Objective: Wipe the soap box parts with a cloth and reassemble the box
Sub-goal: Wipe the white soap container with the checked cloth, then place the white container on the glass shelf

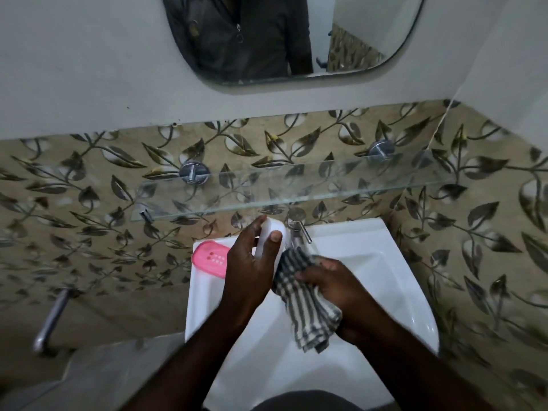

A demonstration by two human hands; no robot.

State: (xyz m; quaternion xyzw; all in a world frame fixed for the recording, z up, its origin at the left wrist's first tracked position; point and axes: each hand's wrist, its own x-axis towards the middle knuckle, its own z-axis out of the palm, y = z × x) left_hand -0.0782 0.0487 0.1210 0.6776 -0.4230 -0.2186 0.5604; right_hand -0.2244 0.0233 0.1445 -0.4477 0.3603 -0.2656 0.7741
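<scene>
The white plastic box half (271, 240), gripped by the left hand (252, 262), is wiped with the grey striped cloth (305, 304) squeezed by the right hand (333, 281), while the pink plastic tray (209, 258) at its nine o'clock is not yet fitted.

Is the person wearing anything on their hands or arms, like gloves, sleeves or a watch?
No. The left hand and the right hand are bare: no gloves, and no ring shows. Above the wrists, too, nothing is worn as far as the frame's lower edge: no sleeve, watch or bracelet in view. The mirror reflects a dark zip-front garment on the torso.
</scene>
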